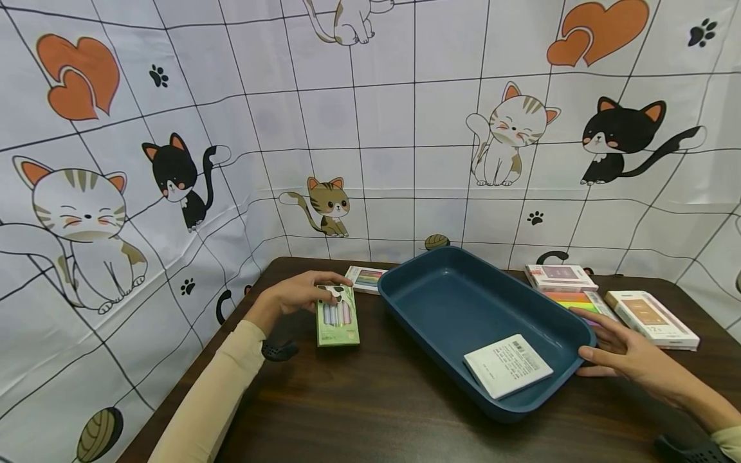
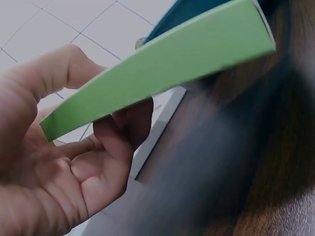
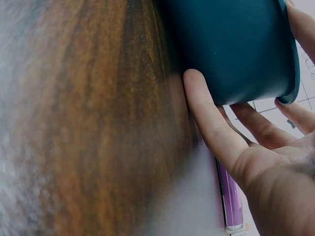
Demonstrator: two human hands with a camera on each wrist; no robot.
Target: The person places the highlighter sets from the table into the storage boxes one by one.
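My left hand (image 1: 303, 292) grips the top of a slim green box (image 1: 338, 325) with a row of pastel sticks on its front. In the left wrist view, thumb and fingers hold the green box (image 2: 157, 73) from opposite faces. My right hand (image 1: 628, 354) holds the near right end of a deep blue bin (image 1: 446, 283), thumb at the rim. In the right wrist view, my fingers (image 3: 211, 118) spread along the outer wall of the blue bin (image 3: 231, 49). A white box (image 1: 509, 365) with printed text lies inside the bin, toward its near end.
Behind the green box lies a flat box with coloured stripes (image 1: 367, 278), close to the bin. Right of the bin are a rainbow-coloured pack (image 1: 570, 301), a white box with a mauve panel (image 1: 560, 278) and one with a tan panel (image 1: 651, 315). A cat-print curtain (image 1: 382, 154) hangs behind the table.
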